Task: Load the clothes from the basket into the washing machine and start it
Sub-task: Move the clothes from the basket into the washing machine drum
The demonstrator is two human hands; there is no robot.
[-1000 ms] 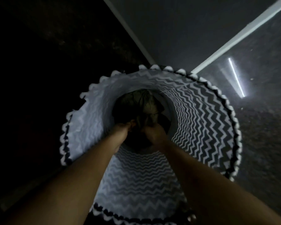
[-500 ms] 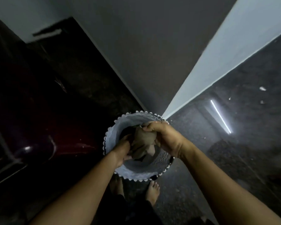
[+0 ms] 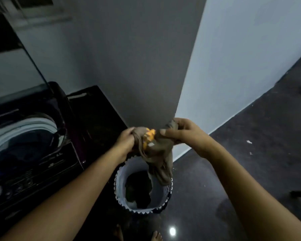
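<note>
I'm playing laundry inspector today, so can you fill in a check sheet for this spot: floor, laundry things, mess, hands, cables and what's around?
Surface: dark glossy floor; the laundry basket stands on it.
Job's things: brown garment with an orange patch, held above the laundry basket; dark clothes lie inside it; top-loading washing machine at left, lid up, dark laundry in its drum.
Clutter: small white scraps on the floor.
Hands: left hand and right hand both grip the garment.
Cables: nothing seen.
Surroundings: grey wall, white wall, a bare foot at the bottom edge.
</note>
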